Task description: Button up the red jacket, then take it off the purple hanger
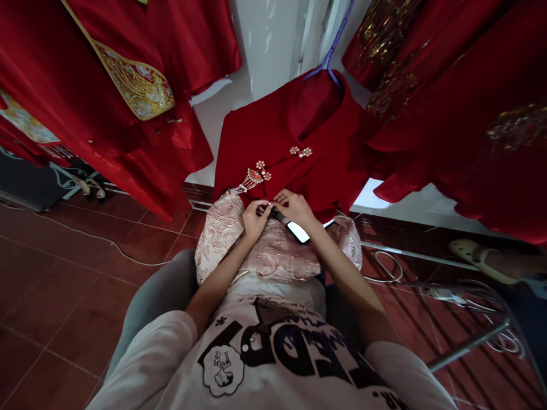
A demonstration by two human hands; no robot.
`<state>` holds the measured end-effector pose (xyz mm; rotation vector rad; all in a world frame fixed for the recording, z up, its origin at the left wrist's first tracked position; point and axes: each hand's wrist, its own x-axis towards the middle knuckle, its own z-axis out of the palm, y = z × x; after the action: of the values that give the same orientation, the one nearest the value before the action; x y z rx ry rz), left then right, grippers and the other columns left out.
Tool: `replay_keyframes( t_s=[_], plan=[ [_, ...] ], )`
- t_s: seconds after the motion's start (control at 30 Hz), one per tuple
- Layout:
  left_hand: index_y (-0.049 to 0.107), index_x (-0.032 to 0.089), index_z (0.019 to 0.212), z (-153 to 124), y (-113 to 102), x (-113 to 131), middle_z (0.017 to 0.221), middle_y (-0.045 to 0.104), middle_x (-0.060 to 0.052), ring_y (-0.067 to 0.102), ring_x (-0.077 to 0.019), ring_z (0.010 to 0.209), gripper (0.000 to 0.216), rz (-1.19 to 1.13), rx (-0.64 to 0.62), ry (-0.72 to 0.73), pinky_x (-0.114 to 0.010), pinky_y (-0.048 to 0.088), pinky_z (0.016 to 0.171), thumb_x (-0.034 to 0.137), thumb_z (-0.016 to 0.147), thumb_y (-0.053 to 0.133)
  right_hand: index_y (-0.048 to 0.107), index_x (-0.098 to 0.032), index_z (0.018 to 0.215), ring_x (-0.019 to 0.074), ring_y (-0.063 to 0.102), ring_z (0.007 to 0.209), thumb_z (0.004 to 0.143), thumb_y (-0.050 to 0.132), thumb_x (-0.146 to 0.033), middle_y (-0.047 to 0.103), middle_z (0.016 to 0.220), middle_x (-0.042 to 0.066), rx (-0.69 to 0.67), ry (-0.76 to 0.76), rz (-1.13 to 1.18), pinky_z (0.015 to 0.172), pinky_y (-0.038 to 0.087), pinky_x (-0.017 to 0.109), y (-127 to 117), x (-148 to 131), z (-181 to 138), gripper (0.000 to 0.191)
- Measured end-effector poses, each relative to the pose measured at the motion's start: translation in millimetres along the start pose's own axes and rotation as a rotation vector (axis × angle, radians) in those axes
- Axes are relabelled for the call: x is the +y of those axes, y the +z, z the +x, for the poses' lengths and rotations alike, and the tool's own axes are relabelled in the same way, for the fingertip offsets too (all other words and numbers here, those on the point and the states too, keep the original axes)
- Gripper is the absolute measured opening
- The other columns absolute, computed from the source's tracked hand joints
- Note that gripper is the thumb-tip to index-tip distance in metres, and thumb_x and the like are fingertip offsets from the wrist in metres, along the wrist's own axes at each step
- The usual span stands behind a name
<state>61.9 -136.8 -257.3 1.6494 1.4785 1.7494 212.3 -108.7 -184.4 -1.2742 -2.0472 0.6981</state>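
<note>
Both hands meet at the lower front edge of a red jacket (294, 145), which hangs on a purple hanger (331, 54) straight ahead of the person.

Left hand (255, 218): fingers curled together, tips pinched on the jacket's hem or a small fitting there; what exactly is pinched is too small to tell. Right hand (294, 208): fingertips closed on the same spot from the other side, touching or nearly touching the left. A phone (294, 228) with a lit screen lies under the right palm, apparently wedged between hand and cloth; whether it is clasped cannot be told.

Key relation: the worked point lies directly in front of both grips, at the fingertips, between the two hands. The jacket's front closure runs on a slant from the pearl clasp (301, 151) near the collar down to the tasselled brooch (255, 176), which sits just above and left of the left hand. The left hand is the nearer to the brooch; the right is nearer the clasp.

Below the hands, a pale pink brocade garment (273, 250) hangs or lies under the jacket, against the person's forearms.

No work surface carries these things; the garments hang. Floor (64, 285) of dark red tile, a white cable (85, 236) across it. Further red embroidered robes (128, 85) hang left and right. White wall behind. A metal frame (470, 341) stands at lower right.
</note>
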Motion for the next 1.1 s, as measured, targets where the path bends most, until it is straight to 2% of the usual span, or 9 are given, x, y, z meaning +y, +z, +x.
replay_keyframes(
  t_s=[0.13,0.27,0.37,0.47,0.63,0.73,0.87,1.0,1.1],
  plan=[
    [0.070,0.020,0.087,-1,0,1,0.084,0.073,-0.003,0.061,-0.0114,0.066,0.026,-0.041,0.022,-0.038,-0.023,0.051,0.063,0.045,0.087,0.074,0.068,-0.017,0.094,0.0152,0.071,0.080,0.084,0.066,-0.013,0.076,0.093,0.005,-0.027,0.018,0.046,0.078,0.057,0.028,-5,0,0,0.011],
    [0.067,0.019,0.076,-1,0,4,0.080,0.071,-0.002,0.062,-0.0113,0.067,0.033,-0.065,0.035,0.004,-0.023,0.051,0.064,0.050,0.089,0.070,0.069,-0.015,0.095,0.0153,0.072,0.080,0.085,0.067,-0.016,0.077,0.094,0.008,-0.103,0.047,0.139,0.078,0.057,0.028,-14,-2,1,0.011],
    [0.070,0.020,0.085,-1,0,9,0.081,0.072,-0.002,0.060,-0.0093,0.063,0.033,-0.114,0.033,-0.036,-0.021,0.050,0.061,0.053,0.085,0.073,0.068,-0.015,0.100,0.0154,0.071,0.081,0.086,0.064,-0.017,0.076,0.095,0.009,-0.140,0.050,0.173,0.076,0.056,0.027,-20,-3,1,0.015],
    [0.074,0.018,0.094,2,0,17,0.079,0.073,-0.002,0.061,-0.0083,0.060,0.043,-0.202,-0.025,-0.135,-0.020,0.050,0.058,0.059,0.080,0.076,0.067,-0.015,0.104,0.0148,0.069,0.077,0.082,0.065,-0.016,0.075,0.094,0.008,-0.156,0.051,0.151,0.073,0.055,0.027,-24,-5,-2,0.022],
    [0.075,0.015,0.069,20,0,34,0.064,0.071,-0.005,0.064,-0.0112,0.055,0.064,-0.420,-0.270,-0.284,-0.023,0.055,0.055,0.077,0.082,0.062,0.057,-0.019,0.096,0.0143,0.061,0.073,0.065,0.067,-0.010,0.066,0.083,0.000,-0.250,-0.047,0.064,0.067,0.047,0.025,-34,-17,-7,0.035],
    [0.071,0.014,0.065,40,4,38,0.061,0.068,-0.005,0.066,-0.0120,0.056,0.070,-0.474,-0.233,-0.338,-0.023,0.057,0.054,0.080,0.085,0.056,0.050,-0.021,0.088,0.0134,0.056,0.071,0.069,0.063,-0.015,0.061,0.079,-0.002,-0.203,-0.089,0.098,0.068,0.042,0.025,-47,-30,-11,0.024],
    [0.068,0.015,0.080,70,6,39,0.064,0.066,-0.002,0.067,-0.0100,0.055,0.062,-0.491,-0.080,-0.498,-0.020,0.058,0.051,0.075,0.090,0.054,0.048,-0.022,0.083,0.0117,0.048,0.067,0.072,0.059,-0.019,0.053,0.074,-0.003,-0.207,-0.148,0.182,0.065,0.038,0.025,-74,-42,-18,0.015],
    [0.069,0.016,0.106,83,6,50,0.093,0.073,-0.005,0.070,-0.0088,0.068,0.045,-0.583,-0.103,-0.515,-0.019,0.060,0.058,0.058,0.099,0.056,0.047,-0.022,0.081,0.0111,0.045,0.067,0.074,0.060,-0.021,0.049,0.073,-0.004,-0.221,-0.152,0.195,0.064,0.037,0.025,-94,-46,-24,0.015],
    [0.070,0.016,0.109,83,7,62,0.091,0.071,-0.004,0.067,-0.0069,0.066,0.033,-0.615,-0.087,-0.499,-0.016,0.058,0.057,0.045,0.103,0.055,0.047,-0.021,0.081,0.0110,0.045,0.067,0.074,0.061,-0.022,0.049,0.073,-0.004,-0.225,-0.141,0.193,0.064,0.036,0.025,-97,-46,-26,0.016]
  ],
)
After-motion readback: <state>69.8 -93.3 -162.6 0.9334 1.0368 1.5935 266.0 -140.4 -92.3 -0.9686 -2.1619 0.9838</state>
